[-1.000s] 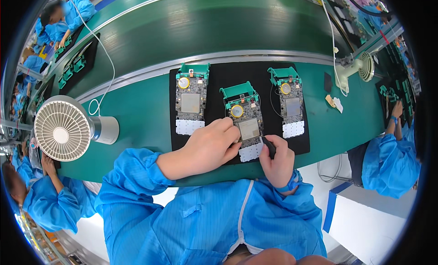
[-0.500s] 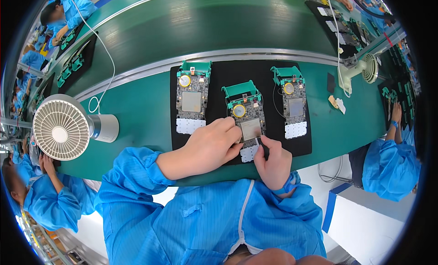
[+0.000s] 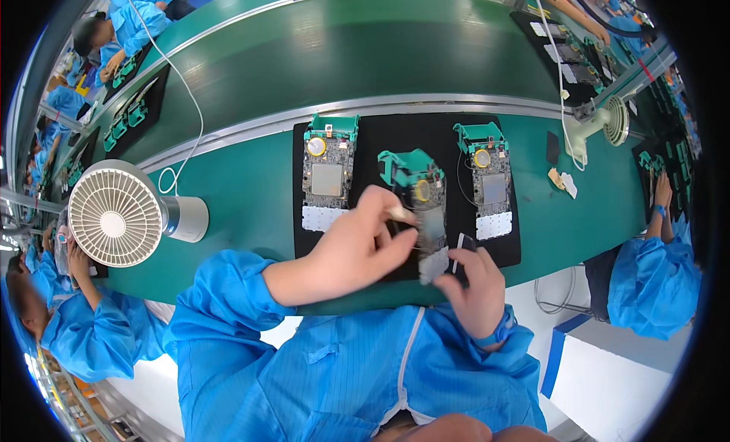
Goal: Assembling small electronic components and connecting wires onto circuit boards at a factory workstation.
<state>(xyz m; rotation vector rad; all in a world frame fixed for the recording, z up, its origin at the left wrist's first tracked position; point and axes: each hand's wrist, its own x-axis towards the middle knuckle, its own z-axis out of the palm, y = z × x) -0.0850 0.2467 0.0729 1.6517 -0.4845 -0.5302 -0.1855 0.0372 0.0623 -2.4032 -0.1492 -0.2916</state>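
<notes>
In the middle of a black mat [image 3: 372, 130], a circuit board [image 3: 432, 221] with a green plastic frame and a white pad at its near end stands tilted and blurred. My left hand [image 3: 353, 244] is at its left edge, thumb and index finger closed in on it. Beside the white pad is my right hand [image 3: 479, 286], its thumb by the pad and its fingers at a small dark piece with a white strip [image 3: 462, 248]; its grip is unclear. Similar boards lie flat on either side, a left board [image 3: 327, 179] and a right board [image 3: 493, 187].
A white fan [image 3: 114, 217] stands at the left, a smaller pale green fan [image 3: 601, 130] at the right. Paper scraps [image 3: 563, 182] and a dark flat piece [image 3: 553, 147] lie right of the mat. A metal rail [image 3: 251, 126] runs behind. Co-workers sit on both sides.
The middle board has gone from lying flat to tilted, shifting slightly right. My left hand has moved a little; my right hand has moved right and down, with the dark piece now showing by its fingers.
</notes>
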